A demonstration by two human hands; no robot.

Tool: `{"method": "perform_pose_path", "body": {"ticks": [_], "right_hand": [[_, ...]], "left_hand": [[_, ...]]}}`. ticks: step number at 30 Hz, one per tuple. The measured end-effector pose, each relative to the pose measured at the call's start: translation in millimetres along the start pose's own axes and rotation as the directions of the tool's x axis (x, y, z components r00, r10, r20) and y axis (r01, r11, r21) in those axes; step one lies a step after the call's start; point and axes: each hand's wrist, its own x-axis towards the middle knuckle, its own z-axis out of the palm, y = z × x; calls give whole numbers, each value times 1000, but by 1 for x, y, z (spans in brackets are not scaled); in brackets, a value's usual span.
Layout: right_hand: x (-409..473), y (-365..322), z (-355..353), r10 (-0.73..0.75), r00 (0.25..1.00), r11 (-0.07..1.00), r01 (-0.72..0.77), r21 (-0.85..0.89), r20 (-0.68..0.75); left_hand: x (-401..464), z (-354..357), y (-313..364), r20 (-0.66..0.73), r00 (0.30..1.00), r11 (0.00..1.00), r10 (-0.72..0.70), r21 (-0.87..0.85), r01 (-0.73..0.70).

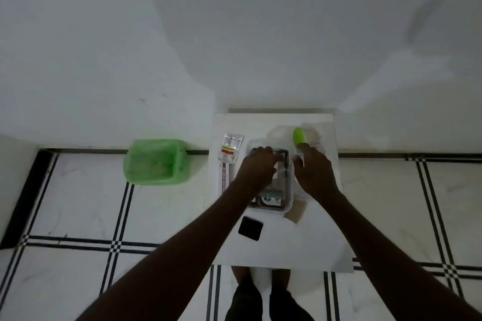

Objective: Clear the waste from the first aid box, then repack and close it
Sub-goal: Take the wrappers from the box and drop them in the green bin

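The clear plastic first aid box (288,197) stands open in the middle of a small white table (287,247), with some packets still inside it. My left hand (257,168) reaches into the box with the fingers bent down; what they touch is hidden. My right hand (314,173) is just right of the box, its fingers closed on a small white labelled item (300,157). The clear lid (296,212) lies under that hand. On the floor to the left stands a green waste bin (154,161).
A white sachet (230,147) and a long ointment carton (224,177) lie left of the box. A green-handled brush (299,137) rests at the table's back right. A black square object (250,228) sits in front of the box. A wall is close behind.
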Motion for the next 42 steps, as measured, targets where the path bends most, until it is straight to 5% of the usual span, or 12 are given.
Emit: {"method": "perform_pose_path", "body": {"ticks": [7,14,20,26,31,35,42], "right_hand": [[-7,28,8,86,995,995,-88,-41,-52],[-4,40,9,312,947,944,-318,-90,-73],[0,54,35,442,888,850,-460,-256,-128],[2,65,46,506,855,824,-517,-232,-113],[3,64,40,606,793,794,-607,-13,-59],[9,59,23,730,680,658,-727,198,70],[-2,52,37,620,784,780,-612,-130,22]], "left_hand": [[6,14,-2,66,977,964,203,160,-211],[11,-9,1,-68,958,939,278,228,-257],[2,-41,-2,-244,954,983,173,110,-150],[-5,-37,-1,-242,970,999,24,-20,-29],[-13,-36,0,-279,959,995,-47,-93,22],[-19,-37,-3,-298,950,984,-96,-171,45],[-28,-37,-3,-333,928,967,-170,-235,93]]}}
